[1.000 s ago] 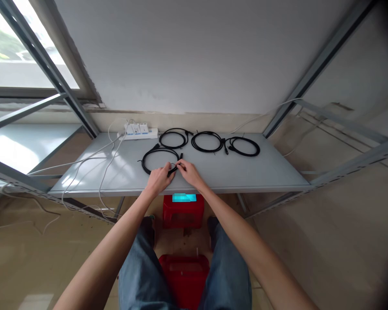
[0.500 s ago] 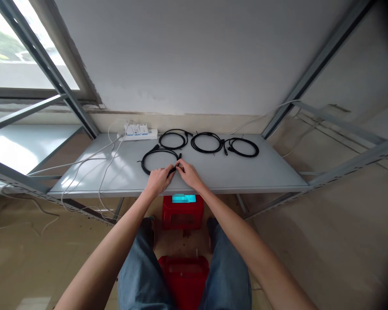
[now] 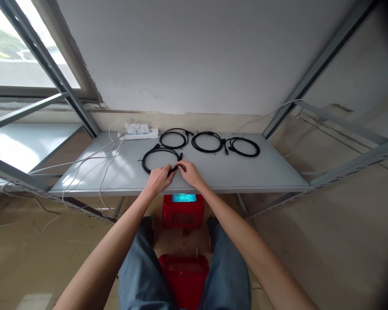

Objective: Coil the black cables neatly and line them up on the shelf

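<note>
A coiled black cable (image 3: 144, 162) lies on the grey shelf (image 3: 233, 176) near its front edge. My left hand (image 3: 159, 177) is closed around the near side of the coil. Beside it, my right hand (image 3: 188, 171) pinches the same coil at its near right, thumb and fingers together. What exactly sits between the right fingertips is too small to make out, though a dark piece shows there. One cable end (image 3: 181, 156) sticks up just beyond the right fingers, and a thicker connector (image 3: 156, 147) lies at the far side of the loop.
Behind, several more coiled black cables (image 3: 207, 133) lie in a row. A white power strip (image 3: 153, 134) with plugged-in adapters stands at the back left, its white cords trailing over the shelf's left side. Metal uprights (image 3: 280, 101) frame the shelf. Below are a red stool (image 3: 183, 213) and another red seat between my legs.
My right hand has shifted very slightly to the right along the cable. My left hand keeps its grip, and the coils stay in place.
</note>
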`<action>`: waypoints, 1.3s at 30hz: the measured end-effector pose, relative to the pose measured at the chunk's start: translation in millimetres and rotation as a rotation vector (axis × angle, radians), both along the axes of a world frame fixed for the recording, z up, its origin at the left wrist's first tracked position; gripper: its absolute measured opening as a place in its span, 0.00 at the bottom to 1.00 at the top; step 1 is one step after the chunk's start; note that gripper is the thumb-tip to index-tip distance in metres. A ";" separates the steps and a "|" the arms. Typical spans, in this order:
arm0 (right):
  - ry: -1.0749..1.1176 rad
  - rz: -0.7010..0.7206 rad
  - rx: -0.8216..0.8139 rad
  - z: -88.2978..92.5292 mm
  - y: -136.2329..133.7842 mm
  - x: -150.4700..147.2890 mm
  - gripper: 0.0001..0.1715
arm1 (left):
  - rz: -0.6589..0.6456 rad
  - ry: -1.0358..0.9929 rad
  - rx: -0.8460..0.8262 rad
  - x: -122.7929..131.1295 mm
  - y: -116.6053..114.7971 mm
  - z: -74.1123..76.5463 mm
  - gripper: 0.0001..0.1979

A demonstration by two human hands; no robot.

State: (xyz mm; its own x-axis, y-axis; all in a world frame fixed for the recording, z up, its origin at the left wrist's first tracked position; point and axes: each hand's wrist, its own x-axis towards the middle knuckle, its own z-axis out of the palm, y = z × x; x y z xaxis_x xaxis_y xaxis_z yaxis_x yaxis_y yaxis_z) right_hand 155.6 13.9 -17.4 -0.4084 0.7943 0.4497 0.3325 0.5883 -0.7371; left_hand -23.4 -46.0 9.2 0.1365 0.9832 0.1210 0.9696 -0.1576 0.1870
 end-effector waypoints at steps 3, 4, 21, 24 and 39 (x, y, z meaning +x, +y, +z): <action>-0.029 0.012 0.015 -1.5 0.8 -0.1 0.14 | -0.015 -0.018 0.000 -0.7 -0.3 0.7 0.20; -0.039 0.013 0.017 -1.7 0.8 -0.2 0.14 | -0.021 -0.017 0.003 -0.9 -0.3 0.7 0.20; -0.252 -0.022 0.045 12.8 -19.0 -1.3 0.12 | -0.031 0.040 -0.028 1.6 -3.9 5.3 0.18; -0.243 -0.020 0.058 10.6 -17.7 -0.7 0.14 | -0.033 0.021 -0.010 1.1 -3.3 4.1 0.18; 0.017 0.046 -0.060 -1.1 3.5 2.3 0.19 | -0.072 -0.059 0.000 2.1 -4.2 6.8 0.17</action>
State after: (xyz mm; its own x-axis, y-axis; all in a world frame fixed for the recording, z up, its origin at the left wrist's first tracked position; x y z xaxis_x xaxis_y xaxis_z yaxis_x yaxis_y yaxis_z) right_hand 158.0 17.4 -18.5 -0.4377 0.8008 0.4088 0.2930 0.5569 -0.7772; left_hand -21.3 -50.2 15.9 0.1992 0.9712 0.1306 0.9430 -0.2263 0.2440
